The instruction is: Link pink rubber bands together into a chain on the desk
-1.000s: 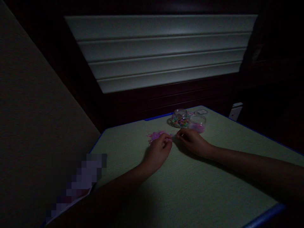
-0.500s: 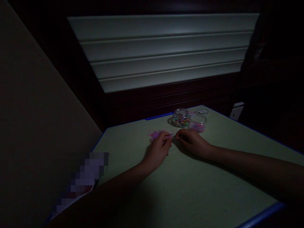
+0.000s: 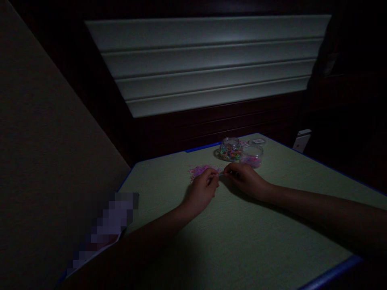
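Note:
My left hand [image 3: 203, 190] rests just in front of a loose pile of small pink and purple bands [image 3: 200, 170], its thumb and fingertips pinched together. Facing it, my right hand [image 3: 245, 180] is pinched too, a short gap away. Something thin and pale spans the gap between the two sets of fingertips; it looks like a small band, too tiny and dark to be sure. Behind my right hand stands an open clear jar [image 3: 252, 154] with pink bands in it. Left of that, another open clear jar [image 3: 230, 150] holds multicoloured bands.
The pale green table [image 3: 242, 237] has blue edging. A clear lid [image 3: 257, 141] with a label lies behind the jars. A blurred-out item [image 3: 116, 215] sits at the left edge. Beyond the table's right side is a white boxlike object [image 3: 301, 141].
Both hands stay nearly in place. The thin pale thing between the fingertips shows more clearly now.

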`<state>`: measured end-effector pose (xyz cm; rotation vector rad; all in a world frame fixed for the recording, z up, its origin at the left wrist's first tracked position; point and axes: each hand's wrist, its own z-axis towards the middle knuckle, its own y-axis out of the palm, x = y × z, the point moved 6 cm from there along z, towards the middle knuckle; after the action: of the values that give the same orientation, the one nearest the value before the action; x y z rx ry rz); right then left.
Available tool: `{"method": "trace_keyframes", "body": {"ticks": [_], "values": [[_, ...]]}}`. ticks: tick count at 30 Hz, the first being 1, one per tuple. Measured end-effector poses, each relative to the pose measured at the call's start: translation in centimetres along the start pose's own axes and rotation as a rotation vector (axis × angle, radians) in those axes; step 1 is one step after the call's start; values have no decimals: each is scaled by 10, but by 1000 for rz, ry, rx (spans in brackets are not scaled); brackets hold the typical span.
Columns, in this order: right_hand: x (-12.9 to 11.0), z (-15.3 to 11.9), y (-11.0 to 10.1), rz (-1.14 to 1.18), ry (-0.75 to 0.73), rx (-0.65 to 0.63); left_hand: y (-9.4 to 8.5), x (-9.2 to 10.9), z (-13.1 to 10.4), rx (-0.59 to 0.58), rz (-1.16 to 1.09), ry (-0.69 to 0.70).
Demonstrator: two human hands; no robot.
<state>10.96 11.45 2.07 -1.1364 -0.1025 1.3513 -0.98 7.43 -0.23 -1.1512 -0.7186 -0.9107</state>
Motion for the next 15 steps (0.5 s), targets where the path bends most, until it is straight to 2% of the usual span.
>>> {"method": "trace_keyframes", "body": {"ticks": [15], "values": [[-1,-1,-4,22,-10,42,0,1,-1,3,2,8]]}}
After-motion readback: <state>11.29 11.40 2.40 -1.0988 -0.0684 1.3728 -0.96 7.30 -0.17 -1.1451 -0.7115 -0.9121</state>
